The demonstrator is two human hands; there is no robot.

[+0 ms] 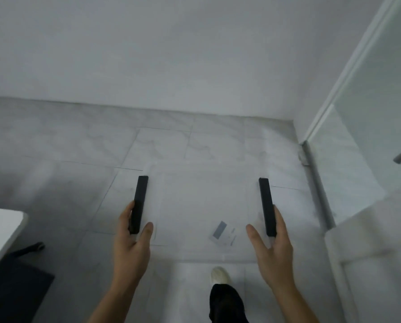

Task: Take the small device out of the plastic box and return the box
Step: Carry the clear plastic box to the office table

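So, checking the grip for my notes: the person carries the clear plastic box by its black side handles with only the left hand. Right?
Not quite. In the head view both hands carry it: the left hand and the right hand each grip a black side handle of the clear plastic box.

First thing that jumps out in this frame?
Two hands, left and right, carry a clear plastic box by its black side handles over a pale tiled floor. A small label shows at the box's near right. A white shoe steps below.
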